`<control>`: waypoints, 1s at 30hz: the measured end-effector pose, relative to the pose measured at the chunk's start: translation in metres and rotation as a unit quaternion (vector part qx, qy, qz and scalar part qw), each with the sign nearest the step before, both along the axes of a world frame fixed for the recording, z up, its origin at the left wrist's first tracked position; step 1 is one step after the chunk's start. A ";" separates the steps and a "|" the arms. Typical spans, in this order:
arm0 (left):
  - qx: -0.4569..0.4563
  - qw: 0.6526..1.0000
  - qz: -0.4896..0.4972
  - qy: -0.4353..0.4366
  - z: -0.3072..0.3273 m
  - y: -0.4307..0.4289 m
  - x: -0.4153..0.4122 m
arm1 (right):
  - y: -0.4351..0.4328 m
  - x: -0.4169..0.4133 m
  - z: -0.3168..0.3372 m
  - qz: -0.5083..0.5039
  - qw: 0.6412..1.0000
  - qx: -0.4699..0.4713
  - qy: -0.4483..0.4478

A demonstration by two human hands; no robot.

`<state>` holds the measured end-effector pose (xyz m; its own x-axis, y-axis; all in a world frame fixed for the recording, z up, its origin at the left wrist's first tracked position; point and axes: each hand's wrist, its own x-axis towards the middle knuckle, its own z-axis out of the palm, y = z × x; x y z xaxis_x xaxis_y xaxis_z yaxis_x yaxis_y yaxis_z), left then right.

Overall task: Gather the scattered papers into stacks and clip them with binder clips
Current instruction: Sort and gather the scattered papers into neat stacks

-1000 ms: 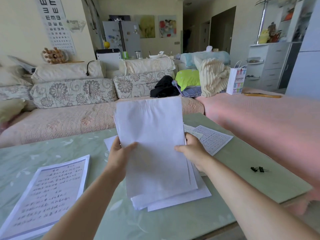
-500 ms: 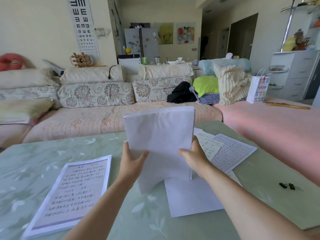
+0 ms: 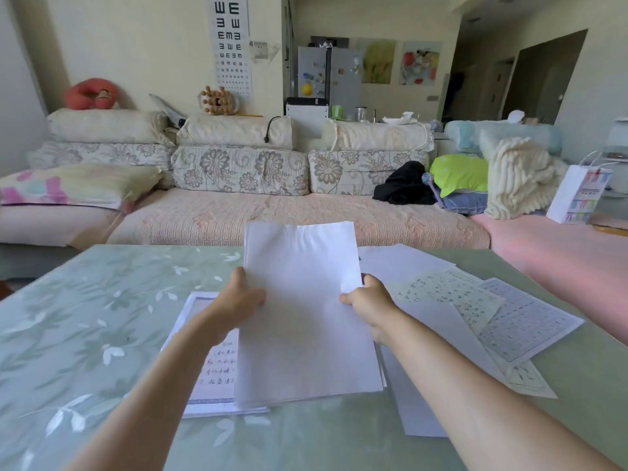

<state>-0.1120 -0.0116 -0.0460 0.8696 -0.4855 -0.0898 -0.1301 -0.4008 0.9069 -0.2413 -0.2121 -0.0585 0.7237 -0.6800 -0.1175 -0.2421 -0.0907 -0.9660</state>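
We are still gathering: left hand (image 3: 238, 302) and right hand (image 3: 368, 300) grip the paper stack (image 3: 306, 334) by its sides; next, probably, lowering it squarely onto the written sheet (image 3: 217, 365).

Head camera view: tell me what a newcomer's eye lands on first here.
The white paper stack at the centre draws the eye, gripped at its sides by the left hand and right hand over the green floral table. Next come the loose printed sheets fanned out on the table to the right, and the eye chart on the far wall above the sofa.
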 end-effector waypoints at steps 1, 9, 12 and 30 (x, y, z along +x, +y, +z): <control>0.000 1.000 0.011 0.004 -0.003 0.014 0.009 | 0.010 0.011 -0.001 0.008 1.000 0.017 0.007; 0.039 0.992 0.108 -0.052 -0.042 0.088 0.072 | 0.088 0.088 -0.029 0.027 0.997 0.055 0.047; 0.126 0.982 0.122 -0.065 -0.058 0.098 0.089 | 0.107 0.111 -0.052 0.035 0.995 0.040 0.082; 0.309 0.934 0.111 -0.143 -0.082 0.086 0.088 | 0.106 0.085 -0.052 0.132 0.959 -0.143 0.205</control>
<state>-0.0236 0.0740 -0.1282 0.9738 -0.2235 -0.0420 -0.1838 -0.8822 0.4336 -0.1564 -0.1058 -0.1102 0.8085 -0.5255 -0.2650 -0.5279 -0.4483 -0.7214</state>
